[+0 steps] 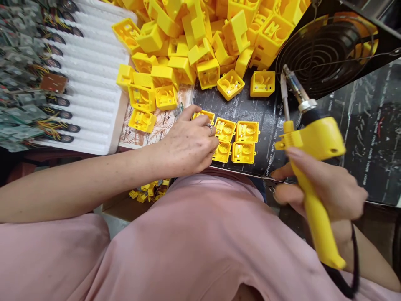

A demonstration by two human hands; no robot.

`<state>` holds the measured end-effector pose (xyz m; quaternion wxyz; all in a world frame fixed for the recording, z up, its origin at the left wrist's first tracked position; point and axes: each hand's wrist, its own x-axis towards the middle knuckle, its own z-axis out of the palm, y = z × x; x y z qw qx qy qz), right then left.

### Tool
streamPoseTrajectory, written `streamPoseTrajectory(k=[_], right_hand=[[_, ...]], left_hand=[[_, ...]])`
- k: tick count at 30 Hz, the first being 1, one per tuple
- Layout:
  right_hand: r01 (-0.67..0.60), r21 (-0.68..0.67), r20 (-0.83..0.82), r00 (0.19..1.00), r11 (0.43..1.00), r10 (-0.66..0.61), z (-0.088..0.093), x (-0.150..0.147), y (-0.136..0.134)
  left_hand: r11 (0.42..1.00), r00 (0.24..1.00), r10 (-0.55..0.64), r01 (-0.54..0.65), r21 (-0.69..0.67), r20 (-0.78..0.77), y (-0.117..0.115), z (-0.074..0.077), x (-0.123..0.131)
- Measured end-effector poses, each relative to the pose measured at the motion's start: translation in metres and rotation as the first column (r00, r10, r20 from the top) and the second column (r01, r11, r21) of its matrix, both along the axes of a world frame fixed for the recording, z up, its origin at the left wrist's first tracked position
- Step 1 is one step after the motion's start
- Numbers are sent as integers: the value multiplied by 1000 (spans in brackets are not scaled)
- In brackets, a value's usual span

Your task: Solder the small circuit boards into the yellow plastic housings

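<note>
My left hand [188, 144] rests on the dark mat, fingers curled over the left end of a small group of yellow plastic housings [239, 140] laid open side up in two rows. A ring shows on one finger. What its fingertips pinch is hidden. My right hand [319, 188] grips the yellow handle of a soldering gun [310, 144], its metal tip [290, 77] pointing up and away, to the right of the housings and above the mat. A black cord hangs from the handle's end.
A big heap of yellow housings [200, 37] fills the far middle. A white foam tray [94, 71] with circuit boards and wired speakers [31, 75] lies at left. A black fan with a wire grille [326, 54] stands at far right. My pink clothing [194, 242] covers the foreground.
</note>
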<state>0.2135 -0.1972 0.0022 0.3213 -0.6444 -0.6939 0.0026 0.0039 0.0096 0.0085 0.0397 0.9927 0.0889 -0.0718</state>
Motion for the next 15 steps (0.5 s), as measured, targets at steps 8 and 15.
streamPoseTrajectory(k=[8,15], right_hand=[[-179,48,84,981,983,174,-40,11,45],[-320,-44,12,947,946,321,-51,24,54]], left_hand=[[999,975,-51,46,26,215,13,-2,-18],[993,995,-75,80,-88,65,5,-8,-3]])
